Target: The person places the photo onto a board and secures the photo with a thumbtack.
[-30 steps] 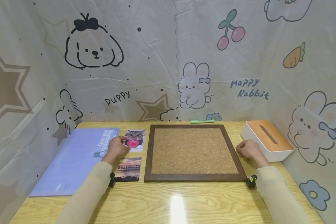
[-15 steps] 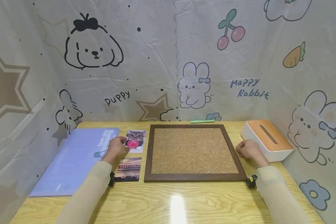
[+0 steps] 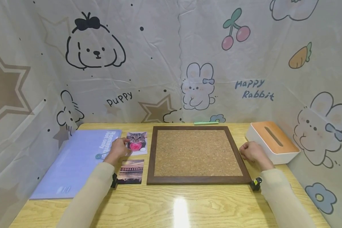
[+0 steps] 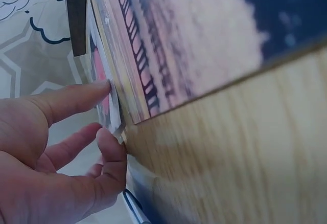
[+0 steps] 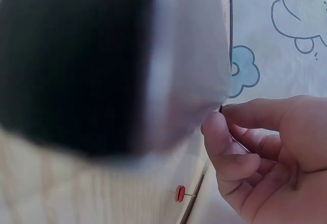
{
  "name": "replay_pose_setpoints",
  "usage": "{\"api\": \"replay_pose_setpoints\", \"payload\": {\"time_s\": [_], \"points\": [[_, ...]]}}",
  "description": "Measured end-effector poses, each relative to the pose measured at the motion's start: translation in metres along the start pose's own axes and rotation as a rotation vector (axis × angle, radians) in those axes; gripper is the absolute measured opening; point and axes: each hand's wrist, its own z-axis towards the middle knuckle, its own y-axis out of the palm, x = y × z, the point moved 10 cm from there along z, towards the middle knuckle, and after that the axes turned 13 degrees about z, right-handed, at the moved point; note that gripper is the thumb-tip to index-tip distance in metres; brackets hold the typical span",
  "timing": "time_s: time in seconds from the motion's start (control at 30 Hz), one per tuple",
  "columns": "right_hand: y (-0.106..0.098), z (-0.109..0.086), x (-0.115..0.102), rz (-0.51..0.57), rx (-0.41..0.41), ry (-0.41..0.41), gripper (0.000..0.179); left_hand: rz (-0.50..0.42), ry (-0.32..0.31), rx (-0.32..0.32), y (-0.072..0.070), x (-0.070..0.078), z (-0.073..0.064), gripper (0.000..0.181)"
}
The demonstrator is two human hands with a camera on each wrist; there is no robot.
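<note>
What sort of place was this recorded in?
Probably a small curtained-off tabletop workspace: a wood-grain table, wrinkled cartoon-printed sheeting around it, and a framed corkboard lying on top.

The left hand (image 3: 119, 149) covers part of the cat photo (image 3: 138, 142), and its forearm hides a strip of the folder (image 3: 74, 164). Near that hand's wrist, the pier photo (image 4: 189, 35) runs off the left wrist view's top and right edges. Beside the right hand (image 5: 260, 168), a dark shape (image 5: 76, 65) is too blurred to name; the black speck (image 5: 221, 109) at its fingertips is too small.
</note>
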Motion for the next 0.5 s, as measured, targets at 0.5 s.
{"api": "replay_pose_setpoints", "payload": {"time_s": [0.5], "points": [[-0.0018,-0.0042,-0.0093,-0.004,0.004,-0.036,0.018,-0.013,0.025,-0.007,0.0001,0.0027,-0.0043,0.068]]}}
